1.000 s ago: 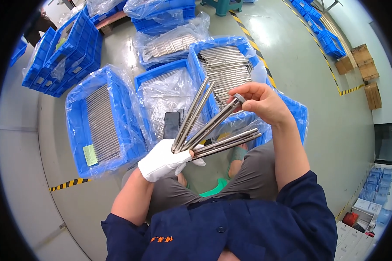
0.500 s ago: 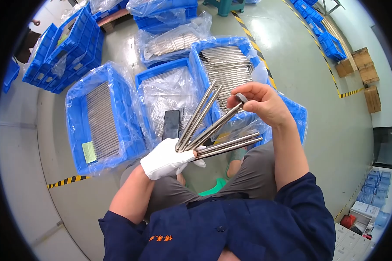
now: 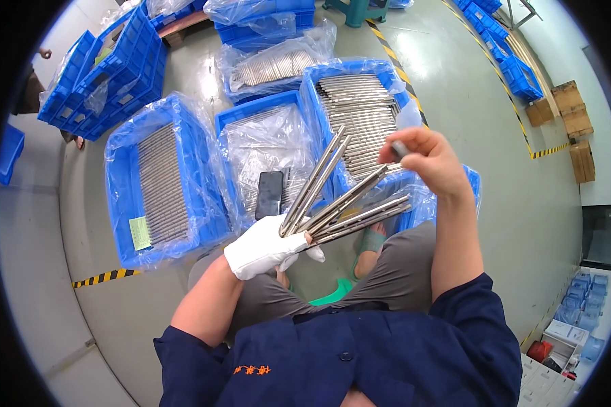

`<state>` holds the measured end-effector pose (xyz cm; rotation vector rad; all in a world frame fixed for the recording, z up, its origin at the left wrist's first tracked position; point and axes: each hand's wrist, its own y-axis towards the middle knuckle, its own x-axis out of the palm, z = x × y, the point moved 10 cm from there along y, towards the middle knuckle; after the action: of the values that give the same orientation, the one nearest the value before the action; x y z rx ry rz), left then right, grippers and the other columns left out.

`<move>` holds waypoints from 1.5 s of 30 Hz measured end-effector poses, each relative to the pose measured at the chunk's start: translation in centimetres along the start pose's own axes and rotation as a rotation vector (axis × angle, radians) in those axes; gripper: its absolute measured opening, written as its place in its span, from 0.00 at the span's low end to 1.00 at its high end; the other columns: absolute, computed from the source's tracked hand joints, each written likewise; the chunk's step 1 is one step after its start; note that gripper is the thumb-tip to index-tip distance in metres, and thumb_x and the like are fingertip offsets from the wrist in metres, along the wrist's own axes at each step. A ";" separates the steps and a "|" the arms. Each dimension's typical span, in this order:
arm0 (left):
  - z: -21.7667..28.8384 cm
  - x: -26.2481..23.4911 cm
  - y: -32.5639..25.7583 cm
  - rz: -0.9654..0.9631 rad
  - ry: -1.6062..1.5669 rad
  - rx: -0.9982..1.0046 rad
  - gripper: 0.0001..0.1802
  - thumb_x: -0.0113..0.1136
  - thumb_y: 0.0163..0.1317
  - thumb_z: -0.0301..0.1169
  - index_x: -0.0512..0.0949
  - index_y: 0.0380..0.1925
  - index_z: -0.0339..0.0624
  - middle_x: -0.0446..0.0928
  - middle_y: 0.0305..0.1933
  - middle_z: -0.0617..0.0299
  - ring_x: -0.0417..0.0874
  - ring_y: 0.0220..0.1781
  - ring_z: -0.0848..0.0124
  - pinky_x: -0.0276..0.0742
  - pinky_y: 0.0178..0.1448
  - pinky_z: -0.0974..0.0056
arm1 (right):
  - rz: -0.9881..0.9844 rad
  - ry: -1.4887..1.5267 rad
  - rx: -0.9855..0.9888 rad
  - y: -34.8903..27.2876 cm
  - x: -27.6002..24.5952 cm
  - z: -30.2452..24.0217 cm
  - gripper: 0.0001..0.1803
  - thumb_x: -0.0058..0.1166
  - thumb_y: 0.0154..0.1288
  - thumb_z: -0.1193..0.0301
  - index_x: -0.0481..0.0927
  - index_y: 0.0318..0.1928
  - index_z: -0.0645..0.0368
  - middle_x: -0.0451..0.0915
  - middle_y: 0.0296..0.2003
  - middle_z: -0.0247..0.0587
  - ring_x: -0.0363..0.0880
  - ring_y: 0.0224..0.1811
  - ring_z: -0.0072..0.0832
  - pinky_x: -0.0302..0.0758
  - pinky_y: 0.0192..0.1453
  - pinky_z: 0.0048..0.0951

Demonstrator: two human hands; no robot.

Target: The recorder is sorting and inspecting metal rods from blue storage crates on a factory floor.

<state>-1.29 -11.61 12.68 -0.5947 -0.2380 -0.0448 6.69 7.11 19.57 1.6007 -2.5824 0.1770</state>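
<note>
A: In the head view, what is being held by the left grip point(image 3: 261, 245)?
B: A fan of metal rods point(image 3: 349, 199) is being clasped by that white-gloved grip, closed round their near ends; the far ends are being spread up and to its right.
A: And by the bare right grip point(image 3: 433, 161)?
B: A small dark piece point(image 3: 400, 150), blurred, is being pinched between thumb and fingers, just beyond the tips of the middle rods.
A: What is being seen around the grips?
B: Just beyond the left grip, a black phone point(image 3: 269, 193) is being borne by the plastic sheet point(image 3: 268, 139) in the middle crate point(image 3: 254, 106). Left of that grip, a row of rods point(image 3: 161, 186) is being held in the left crate point(image 3: 127, 193). Beyond and left of the right grip, stacked rods point(image 3: 360, 122) are being held in the right crate point(image 3: 349, 66).
</note>
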 end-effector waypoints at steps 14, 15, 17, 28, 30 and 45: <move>-0.8 1.9 -0.3 -0.166 0.048 0.005 0.21 0.58 0.53 0.47 0.75 0.33 0.38 0.78 0.25 0.63 0.66 0.14 0.80 0.61 0.17 0.74 | -0.111 0.100 0.190 1.2 1.9 3.0 0.19 0.61 0.44 0.75 0.75 0.40 0.63 0.78 0.36 0.42 0.77 0.39 0.27 0.72 0.47 0.27; -0.9 2.1 -0.3 -0.177 0.046 -0.017 0.21 0.58 0.53 0.47 0.75 0.32 0.39 0.78 0.25 0.63 0.64 0.14 0.81 0.59 0.16 0.73 | -0.138 0.062 0.180 1.1 2.0 3.0 0.18 0.60 0.45 0.77 0.75 0.41 0.62 0.78 0.36 0.42 0.77 0.39 0.26 0.73 0.46 0.26; -1.1 2.1 -0.2 -0.176 0.024 -0.004 0.20 0.58 0.53 0.47 0.75 0.32 0.39 0.78 0.24 0.64 0.63 0.13 0.81 0.58 0.16 0.73 | -0.143 0.097 0.181 1.1 2.8 3.7 0.17 0.60 0.45 0.79 0.76 0.40 0.61 0.78 0.36 0.42 0.77 0.38 0.25 0.73 0.45 0.25; -1.8 2.5 0.0 -0.162 0.098 -0.037 0.18 0.56 0.54 0.47 0.77 0.29 0.41 0.71 0.15 0.70 0.62 0.14 0.82 0.57 0.18 0.74 | -0.123 0.185 0.134 1.1 2.3 2.5 0.21 0.62 0.47 0.69 0.74 0.42 0.62 0.78 0.35 0.43 0.77 0.40 0.30 0.74 0.46 0.30; -2.1 2.5 0.1 -0.179 0.130 -0.050 0.18 0.56 0.54 0.46 0.77 0.29 0.42 0.73 0.17 0.69 0.62 0.14 0.82 0.57 0.18 0.74 | -0.150 0.180 0.154 1.1 2.5 2.4 0.23 0.64 0.45 0.68 0.74 0.42 0.62 0.78 0.35 0.43 0.77 0.40 0.30 0.74 0.46 0.30; -2.0 2.1 0.4 -0.170 0.218 -0.033 0.14 0.57 0.50 0.42 0.74 0.28 0.41 0.71 0.18 0.68 0.66 0.18 0.81 0.61 0.21 0.74 | 0.080 0.091 -0.028 1.0 -3.3 -0.1 0.15 0.50 0.51 0.80 0.72 0.42 0.63 0.75 0.36 0.42 0.76 0.41 0.31 0.73 0.47 0.29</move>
<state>1.21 -12.38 11.33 -0.5968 -0.0759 -0.2764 7.28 10.47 19.10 1.4461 -2.5694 0.2145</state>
